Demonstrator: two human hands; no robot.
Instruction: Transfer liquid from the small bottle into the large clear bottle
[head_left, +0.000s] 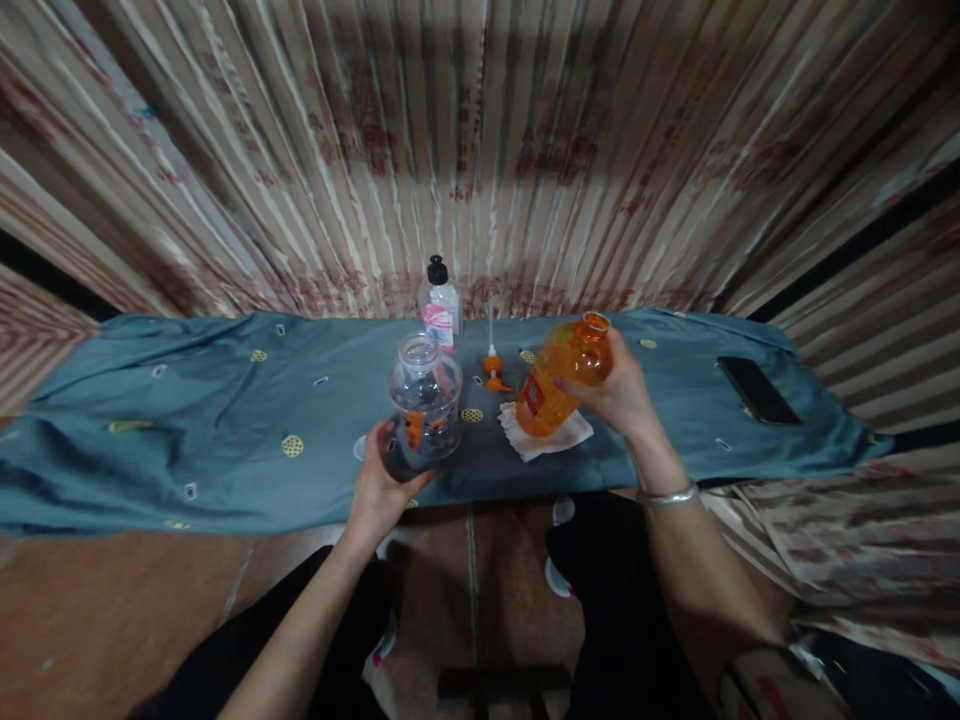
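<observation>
My left hand (381, 490) is wrapped around the lower side of a clear, wide plastic bottle (431, 405) with an open neck and orange print. My right hand (619, 385) grips an orange see-through bottle (553, 375) near its shoulder. That bottle has no cap and tilts to the right, its base over a white cloth or tissue (551, 442). Between the two bottles lies an orange pump top (492, 370) with a pale tube pointing away from me. How much liquid either bottle holds is hard to make out.
Behind the clear bottle stands another clear bottle (441, 305) with a black cap and pink label. A dark phone (757, 390) lies at the right on the blue-green tablecloth (225, 420). A patterned curtain (465, 150) hangs close behind the table.
</observation>
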